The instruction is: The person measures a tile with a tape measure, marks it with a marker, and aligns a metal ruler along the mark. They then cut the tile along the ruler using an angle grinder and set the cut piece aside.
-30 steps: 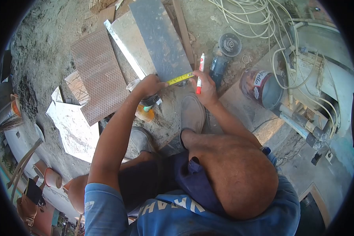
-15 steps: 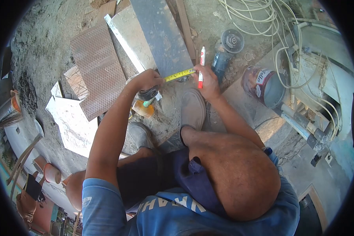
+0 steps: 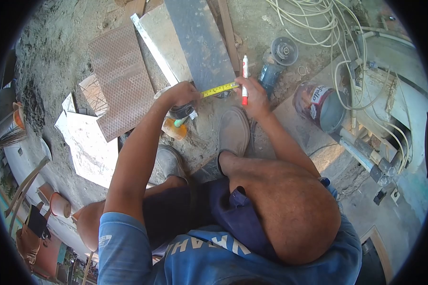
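My left hand (image 3: pixel 183 95) is closed on the tape measure (image 3: pixel 181 111), whose dark case shows below the fingers. The yellow blade (image 3: pixel 218 90) stretches across the near end of a dark grey board (image 3: pixel 202 45) to my right hand (image 3: pixel 253 97). In the fingers of that hand is a white marker (image 3: pixel 245 78) with a red end, held upright beside the blade's tip. An orange container (image 3: pixel 174 129) with a green part sits just below the tape case.
An angle grinder (image 3: pixel 273 61) lies right of the board, near a paint bucket (image 3: pixel 318 104) and coiled pale hose (image 3: pixel 314 23). Textured brown tiles (image 3: pixel 121 76) and a white broken slab (image 3: pixel 92 149) lie left. My shoes (image 3: pixel 234 130) stand on the dusty ground.
The view has shifted slightly, so the boards and grinder appear a little farther right. Both hands keep their hold, with the blade still stretched between them.
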`<state>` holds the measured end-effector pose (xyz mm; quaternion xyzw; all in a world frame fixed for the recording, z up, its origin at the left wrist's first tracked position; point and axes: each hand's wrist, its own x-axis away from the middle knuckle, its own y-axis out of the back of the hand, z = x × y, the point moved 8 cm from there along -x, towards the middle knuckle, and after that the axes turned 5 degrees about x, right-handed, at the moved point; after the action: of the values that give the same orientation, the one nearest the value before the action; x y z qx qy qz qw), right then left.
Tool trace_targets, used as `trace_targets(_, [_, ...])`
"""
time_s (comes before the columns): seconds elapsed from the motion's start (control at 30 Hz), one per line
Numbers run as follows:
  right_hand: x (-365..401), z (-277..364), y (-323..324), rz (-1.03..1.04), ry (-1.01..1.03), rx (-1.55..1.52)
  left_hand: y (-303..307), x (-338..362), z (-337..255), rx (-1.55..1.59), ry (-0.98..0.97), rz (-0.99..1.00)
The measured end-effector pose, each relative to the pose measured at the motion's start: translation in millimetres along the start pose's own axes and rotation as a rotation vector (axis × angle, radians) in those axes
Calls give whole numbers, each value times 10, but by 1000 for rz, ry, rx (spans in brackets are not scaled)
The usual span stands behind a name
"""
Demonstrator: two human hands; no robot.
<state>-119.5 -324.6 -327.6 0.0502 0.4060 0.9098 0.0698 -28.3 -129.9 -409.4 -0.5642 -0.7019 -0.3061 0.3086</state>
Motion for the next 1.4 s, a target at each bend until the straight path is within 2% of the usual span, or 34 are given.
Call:
trace_targets(0.13, [-44,174,172,-101,87,38,-2,-2,27,7,7,-10])
trace_targets(0.2, [-72,309,403,-320,193,-81,-9,0,29,-1,2,-12])
trace_targets(0.37, [-199,311,372,-254,46,-291,-4,-35,51,-20,-3,-1])
trace_targets(0.43, [-215,137,125,-49,-278,-586,-14,-25,32,7,-27,8])
trace_targets(0.47, [-231,121,98,-46,-278,-585,-18,-16,30,10,-26,8])
trace_targets(0.53, [-347,266,174,-120,-101,-526,-16,-5,33,15,-14,4])
trace_targets(0.57, [-370,359,228,-129,-11,-371,-12,-1,15,12,-17,-3])
trace_targets(0.6, [-385,324,206,-133,0,-372,-15,-10,8,-1,-32,-14])
trace_targets(0.67, [-322,419,101,-72,218,-182,-23,-26,35,-8,-41,-25])
trace_targets(0.7, [-313,427,48,15,122,-296,-15,-17,22,-6,-39,-23])
trace_targets(0.73, [-319,461,25,21,124,-300,-24,1,22,-3,-35,-17])
trace_targets(0.8, [-308,341,-77,65,-120,-559,-28,9,19,0,-37,-23])
trace_targets(0.83, [-332,353,-78,70,-122,-561,-22,6,14,-3,-46,-27])
trace_targets(0.9, [-376,199,-203,156,-390,-812,-30,4,17,10,-54,-15])
trace_targets(0.93, [-424,168,-191,155,-395,-811,-34,-2,5,17,-66,-6])
trace_targets(1.0, [-556,159,-109,170,-282,-568,-44,-13,16,16,-57,5])
trace_targets(1.03, [-589,98,-129,207,-380,-627,-46,-23,27,14,-47,10])
trace_targets(1.07, [-639,52,-130,204,-386,-624,-56,-26,30,13,-50,16])
trace_targets(1.3, [-737,-36,-59,135,-349,-722,-53,-19,11,5,-55,13])
trace_targets(1.4, [-650,-73,-130,228,-318,-605,-46,-8,1,12,-47,14])
